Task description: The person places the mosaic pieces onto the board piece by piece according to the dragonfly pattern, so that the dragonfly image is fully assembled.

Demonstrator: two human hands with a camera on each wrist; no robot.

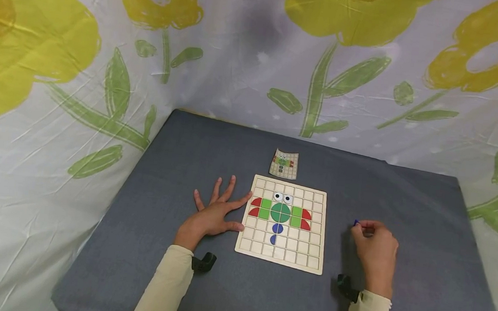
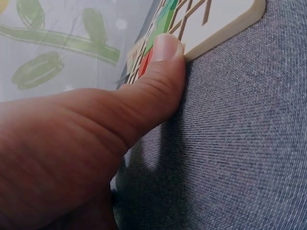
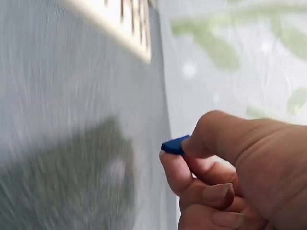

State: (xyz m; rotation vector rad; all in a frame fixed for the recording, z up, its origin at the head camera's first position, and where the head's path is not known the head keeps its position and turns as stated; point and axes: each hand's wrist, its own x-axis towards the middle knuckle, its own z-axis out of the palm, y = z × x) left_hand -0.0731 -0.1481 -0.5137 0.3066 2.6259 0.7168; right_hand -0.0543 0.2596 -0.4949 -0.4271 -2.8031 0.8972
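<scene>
A square wooden grid board (image 1: 307, 250) lies on the table with flat coloured pieces set in its cells: two eye pieces (image 1: 282, 197), a green circle of quarter pieces (image 1: 280, 212), light green squares (image 1: 296, 216), red quarter pieces (image 1: 306, 219) and blue pieces (image 1: 277, 229). My left hand (image 1: 214, 217) spreads its fingers at the board's left edge, thumb and forefinger touching it. To the right of the board, my right hand (image 1: 377, 248) pinches a small blue piece (image 3: 175, 144) between thumb and forefinger, above the table.
Behind the board lies a small pattern card (image 1: 284, 164) showing a similar figure, its upper edge curled. The dark grey table (image 1: 215, 143) is bordered by a flower-printed cloth (image 1: 237, 76) at the back and sides. Each wrist wears a black camera mount (image 1: 204, 263).
</scene>
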